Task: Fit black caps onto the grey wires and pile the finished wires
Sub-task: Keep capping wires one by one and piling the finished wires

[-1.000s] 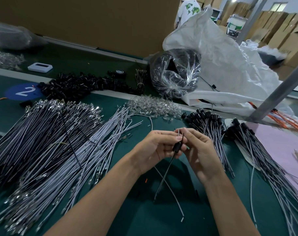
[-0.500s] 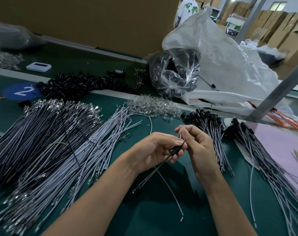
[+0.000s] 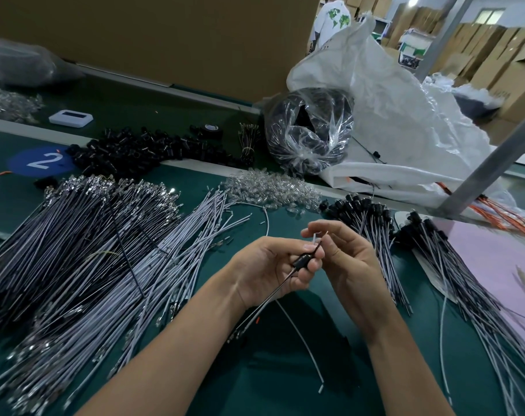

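My left hand (image 3: 270,271) grips a black cap (image 3: 301,262) with a thin wire (image 3: 273,291) trailing down-left from it. My right hand (image 3: 345,259) pinches the wire's white tip just above the cap. A big heap of uncapped grey wires (image 3: 105,265) covers the green table on the left. Loose black caps (image 3: 129,151) lie in a pile at the back left. Two piles of capped wires lie to the right: one (image 3: 372,232) just beyond my right hand, another (image 3: 453,265) further right.
Clear plastic bits (image 3: 270,190) are heaped behind my hands. A clear bag of black parts (image 3: 309,136) and a white sack (image 3: 390,115) stand at the back. A pink sheet (image 3: 501,259), orange wires (image 3: 495,211), a slanted metal post (image 3: 489,169), and a person (image 3: 333,19) lie beyond.
The wire has swung from hanging nearly straight down to trailing down-left. My right hand has lifted slightly off the cap and now pinches the tip above it.
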`<action>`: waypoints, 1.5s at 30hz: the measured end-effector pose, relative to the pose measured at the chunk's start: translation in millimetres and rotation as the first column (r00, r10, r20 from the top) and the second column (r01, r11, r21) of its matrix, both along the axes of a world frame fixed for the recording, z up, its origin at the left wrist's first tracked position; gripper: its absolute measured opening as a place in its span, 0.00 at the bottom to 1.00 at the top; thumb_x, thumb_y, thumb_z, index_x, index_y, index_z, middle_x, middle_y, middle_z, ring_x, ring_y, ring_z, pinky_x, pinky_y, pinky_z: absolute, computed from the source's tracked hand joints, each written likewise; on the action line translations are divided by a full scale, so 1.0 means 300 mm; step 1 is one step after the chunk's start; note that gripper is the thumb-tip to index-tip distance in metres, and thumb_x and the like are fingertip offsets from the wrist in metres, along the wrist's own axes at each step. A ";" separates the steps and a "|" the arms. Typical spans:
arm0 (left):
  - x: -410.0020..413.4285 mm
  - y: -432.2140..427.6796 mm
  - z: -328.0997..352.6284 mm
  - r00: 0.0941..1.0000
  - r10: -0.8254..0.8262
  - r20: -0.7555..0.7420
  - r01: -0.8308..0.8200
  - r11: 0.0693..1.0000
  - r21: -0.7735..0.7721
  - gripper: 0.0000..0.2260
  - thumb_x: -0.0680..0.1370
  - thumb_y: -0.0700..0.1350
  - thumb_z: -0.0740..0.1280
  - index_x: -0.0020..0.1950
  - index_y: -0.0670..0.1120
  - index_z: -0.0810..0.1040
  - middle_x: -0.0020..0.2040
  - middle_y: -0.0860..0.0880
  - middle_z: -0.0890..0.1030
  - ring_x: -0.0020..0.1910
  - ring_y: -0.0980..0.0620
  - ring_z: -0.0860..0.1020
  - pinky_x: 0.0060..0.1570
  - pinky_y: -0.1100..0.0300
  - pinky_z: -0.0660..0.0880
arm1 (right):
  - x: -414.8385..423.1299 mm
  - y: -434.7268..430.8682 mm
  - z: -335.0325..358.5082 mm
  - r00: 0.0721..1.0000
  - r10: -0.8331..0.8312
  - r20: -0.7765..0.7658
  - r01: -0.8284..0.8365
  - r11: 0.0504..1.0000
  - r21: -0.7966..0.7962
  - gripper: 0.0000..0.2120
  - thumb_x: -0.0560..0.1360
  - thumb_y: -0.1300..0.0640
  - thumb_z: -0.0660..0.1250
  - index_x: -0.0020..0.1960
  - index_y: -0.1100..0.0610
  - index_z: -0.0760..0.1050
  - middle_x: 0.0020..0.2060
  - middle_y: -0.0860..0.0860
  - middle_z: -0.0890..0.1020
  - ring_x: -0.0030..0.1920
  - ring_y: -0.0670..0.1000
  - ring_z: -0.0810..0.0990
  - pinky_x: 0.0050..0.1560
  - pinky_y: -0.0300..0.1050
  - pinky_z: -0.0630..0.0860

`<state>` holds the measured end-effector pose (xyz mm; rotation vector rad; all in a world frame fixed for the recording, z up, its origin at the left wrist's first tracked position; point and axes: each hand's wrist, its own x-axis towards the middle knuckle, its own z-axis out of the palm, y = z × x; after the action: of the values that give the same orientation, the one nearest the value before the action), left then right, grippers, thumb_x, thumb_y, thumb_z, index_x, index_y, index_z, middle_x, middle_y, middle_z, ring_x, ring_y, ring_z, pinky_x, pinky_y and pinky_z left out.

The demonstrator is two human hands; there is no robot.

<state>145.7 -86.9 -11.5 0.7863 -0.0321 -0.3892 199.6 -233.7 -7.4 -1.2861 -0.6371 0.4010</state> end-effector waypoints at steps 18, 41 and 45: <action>-0.012 0.003 0.008 0.987 -0.139 0.079 0.137 0.990 0.019 0.07 0.62 0.44 0.78 0.35 0.44 0.83 0.30 0.51 0.79 0.26 0.58 0.75 0.27 0.68 0.71 | 0.005 -0.007 0.016 0.990 0.090 -0.109 -0.087 0.996 0.031 0.16 0.64 0.43 0.79 0.38 0.54 0.81 0.45 0.49 0.81 0.40 0.48 0.77 0.48 0.41 0.77; 0.026 -0.020 -0.017 0.800 0.578 0.161 -0.599 0.759 0.255 0.05 0.69 0.48 0.73 0.42 0.49 0.87 0.47 0.49 0.86 0.48 0.54 0.79 0.49 0.59 0.70 | -0.021 0.045 -0.014 0.953 -0.260 0.155 0.287 0.940 -0.186 0.12 0.71 0.49 0.70 0.49 0.56 0.83 0.39 0.52 0.85 0.38 0.44 0.81 0.40 0.36 0.76; 0.025 -0.024 -0.017 0.801 0.572 0.178 -0.599 0.763 0.244 0.04 0.72 0.45 0.72 0.42 0.49 0.87 0.49 0.48 0.86 0.47 0.54 0.80 0.50 0.56 0.70 | -0.022 0.048 -0.008 0.939 -0.260 0.226 0.302 0.937 -0.175 0.08 0.71 0.54 0.71 0.49 0.57 0.84 0.38 0.53 0.86 0.38 0.45 0.83 0.39 0.34 0.76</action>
<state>153.3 -94.2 -16.7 1.0574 0.1892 0.2554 193.0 -219.2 -9.6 -1.6072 -0.5767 0.1014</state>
